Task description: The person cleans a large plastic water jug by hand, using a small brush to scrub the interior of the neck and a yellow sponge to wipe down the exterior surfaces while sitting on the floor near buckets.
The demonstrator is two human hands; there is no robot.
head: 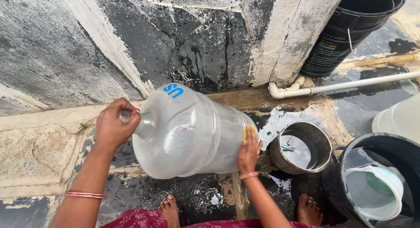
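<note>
A large clear plastic water jug (188, 131) lies on its side on the wet floor (144, 197), neck pointing to the person's left and base to the right. The left hand (114, 125) is clenched around the narrow neck, covering the mouth, so whether a cap is on cannot be told. The right hand (248, 148) is pressed flat against the base end with a yellow scrubbing pad (249, 131) under the fingers; it grasps the pad rather than the jug itself. Both wrists carry thin bangles, and 2 bare feet show at the bottom edge, just behind the jug.

Just to the right of the jug's base sits a round steel pot (302, 147) with water and a small blue-green item inside. Beside that stands a black bucket (376, 145) holding a white plastic mug (376, 191). A second black bucket (350, 31) stands by the concrete pillar, with a white pipe (350, 84) running along the floor near it.

The risks look plain. The jug is round, wet and held at only 2 points, so it could roll or slip out of the left hand's grip on the neck. A hard push with the pad could shove the base into the steel pot and tip it. The floor is slick and puddled, so the bare feet could lose footing while the person leans forward.
</note>
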